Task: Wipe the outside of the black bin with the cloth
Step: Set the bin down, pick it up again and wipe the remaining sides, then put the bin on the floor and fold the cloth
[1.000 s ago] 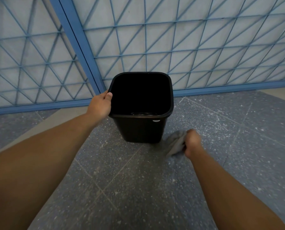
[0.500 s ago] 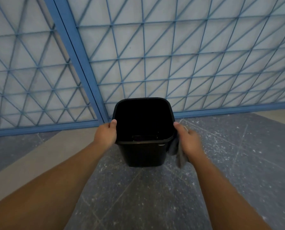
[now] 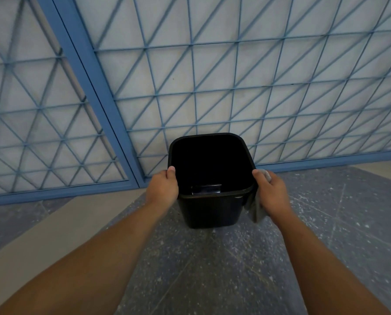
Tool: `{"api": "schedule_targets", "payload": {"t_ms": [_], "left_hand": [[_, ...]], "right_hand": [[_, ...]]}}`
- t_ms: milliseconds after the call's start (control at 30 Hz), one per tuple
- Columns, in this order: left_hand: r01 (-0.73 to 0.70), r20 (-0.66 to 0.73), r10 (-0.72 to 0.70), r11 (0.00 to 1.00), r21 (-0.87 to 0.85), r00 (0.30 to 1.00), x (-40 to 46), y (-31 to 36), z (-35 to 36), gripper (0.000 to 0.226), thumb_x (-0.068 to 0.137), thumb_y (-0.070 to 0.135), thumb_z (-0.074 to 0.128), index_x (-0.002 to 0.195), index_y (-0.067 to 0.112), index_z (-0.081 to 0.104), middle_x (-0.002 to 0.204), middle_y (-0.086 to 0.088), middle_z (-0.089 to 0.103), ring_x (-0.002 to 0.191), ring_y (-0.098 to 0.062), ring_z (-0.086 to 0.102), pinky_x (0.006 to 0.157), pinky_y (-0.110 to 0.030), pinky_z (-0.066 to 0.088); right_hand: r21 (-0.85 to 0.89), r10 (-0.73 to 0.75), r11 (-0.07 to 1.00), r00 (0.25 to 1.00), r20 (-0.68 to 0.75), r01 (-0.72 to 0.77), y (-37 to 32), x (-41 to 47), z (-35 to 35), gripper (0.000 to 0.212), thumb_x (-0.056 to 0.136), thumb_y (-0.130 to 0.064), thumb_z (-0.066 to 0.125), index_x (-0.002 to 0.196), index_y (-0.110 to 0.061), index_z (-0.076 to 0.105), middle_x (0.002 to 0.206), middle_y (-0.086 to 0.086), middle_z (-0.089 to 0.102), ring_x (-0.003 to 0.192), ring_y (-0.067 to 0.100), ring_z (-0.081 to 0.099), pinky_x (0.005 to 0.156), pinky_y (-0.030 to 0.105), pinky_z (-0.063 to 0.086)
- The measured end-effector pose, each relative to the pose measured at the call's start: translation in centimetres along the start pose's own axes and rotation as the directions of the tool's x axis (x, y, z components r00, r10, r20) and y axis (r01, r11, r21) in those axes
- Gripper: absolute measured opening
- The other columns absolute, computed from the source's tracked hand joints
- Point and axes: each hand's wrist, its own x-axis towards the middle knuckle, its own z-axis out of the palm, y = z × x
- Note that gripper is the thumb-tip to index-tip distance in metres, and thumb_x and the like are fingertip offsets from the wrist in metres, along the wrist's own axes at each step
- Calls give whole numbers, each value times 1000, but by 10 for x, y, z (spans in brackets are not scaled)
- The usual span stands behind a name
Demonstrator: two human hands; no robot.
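The black bin [image 3: 210, 210] stands upright in the middle of the head view, its open top facing me. My left hand [image 3: 161, 187] grips its left rim, thumb on top of the edge. My right hand [image 3: 270, 194] holds the grey cloth [image 3: 254, 208] against the bin's right outer wall just below the rim; the cloth hangs down between palm and bin. Whether the bin rests on the floor or is lifted, I cannot tell.
A blue metal lattice gate [image 3: 212, 87] with a thick blue post [image 3: 94, 92] rises right behind the bin. The floor is speckled dark grey tiles [image 3: 212, 269] with a pale concrete strip [image 3: 65, 223] on the left.
My right hand came up from low beside the bin's base and now presses the cloth on the right wall near the rim. The view tilted upward. My left hand kept its grip.
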Motion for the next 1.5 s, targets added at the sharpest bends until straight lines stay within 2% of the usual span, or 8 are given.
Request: {"api": "schedule_targets", "payload": {"t_ms": [400, 600, 733, 900, 1067, 1200, 1333, 1500], "left_hand": [[63, -34, -67, 994, -88, 997, 24, 7, 20, 50, 103, 45, 32, 90, 8, 63, 82, -6, 62, 86, -29, 60, 74, -36, 43], [238, 68, -229, 913, -331, 971, 11, 7, 11, 66, 101, 57, 21, 122, 9, 63, 118, -14, 65, 115, -32, 58, 101, -40, 42], [145, 54, -138, 974, -174, 989, -2, -7, -14, 45, 101, 52, 27, 83, 17, 48, 69, -10, 59, 69, -25, 57, 62, -32, 37], [-16, 354, -24, 994, 107, 935, -16, -32, -53, 15, 95, 31, 52, 87, 19, 54, 84, -5, 60, 82, -23, 57, 72, -36, 41], [-293, 742, -75, 888, 353, 666, -49, -23, -74, 46, 83, 45, 71, 119, 24, 53, 109, 5, 59, 92, -10, 56, 73, -18, 44], [-337, 795, 35, 916, 216, 606, -68, 1, -95, 79, 71, 51, 81, 136, 30, 42, 125, 15, 52, 118, -8, 52, 89, -16, 42], [-212, 856, 118, 977, -10, 503, -77, 8, -131, 55, 76, 33, 81, 126, 30, 59, 125, 11, 65, 120, -8, 58, 105, -31, 43], [81, 734, 125, 968, -239, 668, -74, -17, -153, 33, 87, 15, 69, 119, 5, 68, 120, -8, 70, 115, -17, 64, 99, -24, 48]], "right_hand": [[52, 62, 997, 998, -9, -61, 1, 30, 2, 32, 94, -39, 57, 69, -21, 65, 64, -11, 67, 62, -1, 61, 60, 25, 45], [100, 168, 981, 985, -26, -165, 9, 9, 2, 33, 96, -44, 50, 81, -22, 70, 90, 8, 73, 91, 27, 67, 91, 46, 53], [58, 231, 971, 973, -1, -231, 12, -18, -3, 31, 97, -40, 50, 79, -19, 64, 86, 15, 70, 90, 37, 68, 89, 56, 53], [-101, 268, 962, 950, 160, -254, 5, -48, -7, 31, 97, -33, 51, 89, -7, 66, 92, 24, 69, 95, 40, 66, 91, 52, 52], [-150, 258, 966, 851, 457, -212, -34, -79, 14, 27, 95, -35, 58, 84, -14, 70, 84, 8, 73, 76, 16, 66, 69, 27, 50], [-70, 164, 985, 701, 694, -161, -81, -100, 45, 27, 94, -31, 60, 76, -16, 72, 75, 3, 74, 72, 13, 69, 65, 22, 51], [-25, 96, 992, 603, 792, -126, -120, -111, 72, 29, 93, -31, 61, 96, -5, 73, 100, 21, 75, 92, 24, 72, 84, 37, 57], [-24, -1, 999, 507, 862, 43, -133, -114, 84, 34, 66, -23, 83, 96, -19, 67, 91, 1, 74, 90, 15, 71, 77, 30, 57]]}}
